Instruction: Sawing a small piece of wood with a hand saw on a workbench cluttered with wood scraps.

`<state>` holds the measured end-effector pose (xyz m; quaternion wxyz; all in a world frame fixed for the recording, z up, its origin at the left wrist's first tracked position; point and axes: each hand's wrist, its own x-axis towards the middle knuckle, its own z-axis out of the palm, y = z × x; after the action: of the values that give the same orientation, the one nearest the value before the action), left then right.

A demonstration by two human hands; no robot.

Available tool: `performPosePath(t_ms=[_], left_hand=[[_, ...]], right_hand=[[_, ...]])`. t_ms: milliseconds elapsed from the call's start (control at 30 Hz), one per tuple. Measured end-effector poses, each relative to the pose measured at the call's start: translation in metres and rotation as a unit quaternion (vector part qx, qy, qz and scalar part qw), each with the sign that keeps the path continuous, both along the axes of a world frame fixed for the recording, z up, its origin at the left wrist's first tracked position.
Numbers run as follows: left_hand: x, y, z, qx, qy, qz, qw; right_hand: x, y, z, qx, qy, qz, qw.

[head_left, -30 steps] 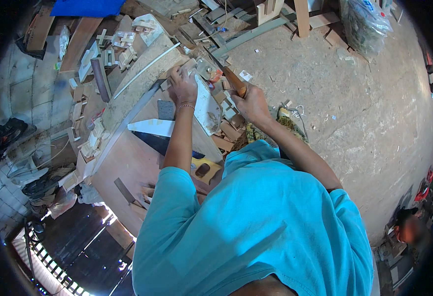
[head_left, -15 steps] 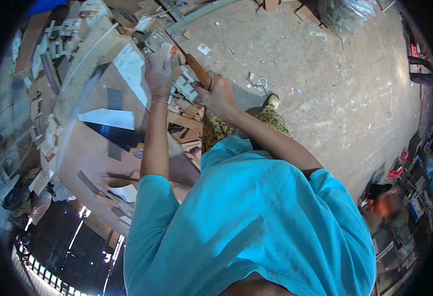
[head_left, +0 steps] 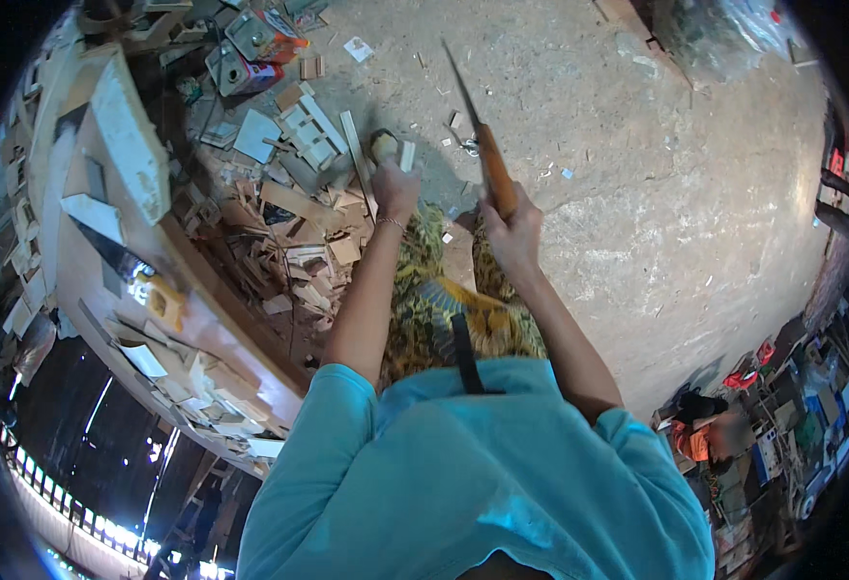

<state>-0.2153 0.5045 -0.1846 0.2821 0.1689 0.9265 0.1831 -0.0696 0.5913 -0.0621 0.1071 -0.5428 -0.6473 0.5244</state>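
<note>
My right hand (head_left: 515, 232) is closed round the wooden handle of a handsaw (head_left: 497, 174). Its narrow dark blade points up and away over the concrete floor, seen nearly edge-on, so its teeth do not show. To the left, my left hand (head_left: 395, 191) is closed on a small pale wood piece (head_left: 408, 156), which sticks up past the fingers. That hand is above my patterned trousers (head_left: 423, 246), beside a thin upright wood strip (head_left: 359, 159). The two hands are apart, and the saw does not touch the wood piece.
A workbench (head_left: 168, 261) with boards and offcuts curves along my left. Beneath and beside it lies a heap of wood scraps (head_left: 299, 232). Metal cans (head_left: 246, 63) stand beyond the heap. At the far right is a plastic bag (head_left: 724, 39); clutter (head_left: 782, 435) lines the right edge.
My view has turned away from the bench. Both hands have moved right, off the bench's far end; the saw now points more upright, and a small wood piece shows in my left hand.
</note>
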Motion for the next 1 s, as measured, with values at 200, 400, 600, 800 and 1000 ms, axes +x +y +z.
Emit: performPosePath(t_ms=[200,400,600,800,1000], left_hand=[[0.065,0.003,-0.149,-0.022,-0.062,-0.037,0.997],[0.066,0.047,-0.329,-0.064,-0.005,-0.077,0.995],[0.080,0.072,-0.438,-0.033,-0.026,-0.091,0.995],[0.082,0.079,-0.489,-0.070,0.052,-0.166,0.982],[0.067,0.049,-0.483,0.028,0.157,-0.085,0.983]], right_hand=[[0.051,-0.002,-0.120,-0.044,-0.025,-0.099,0.994],[0.061,-0.017,-0.237,0.043,-0.043,-0.073,0.995],[0.073,-0.028,-0.284,0.072,-0.068,-0.004,0.995],[0.055,-0.031,-0.293,0.113,-0.049,0.057,0.991],[0.049,-0.035,-0.301,0.061,-0.068,0.067,0.994]])
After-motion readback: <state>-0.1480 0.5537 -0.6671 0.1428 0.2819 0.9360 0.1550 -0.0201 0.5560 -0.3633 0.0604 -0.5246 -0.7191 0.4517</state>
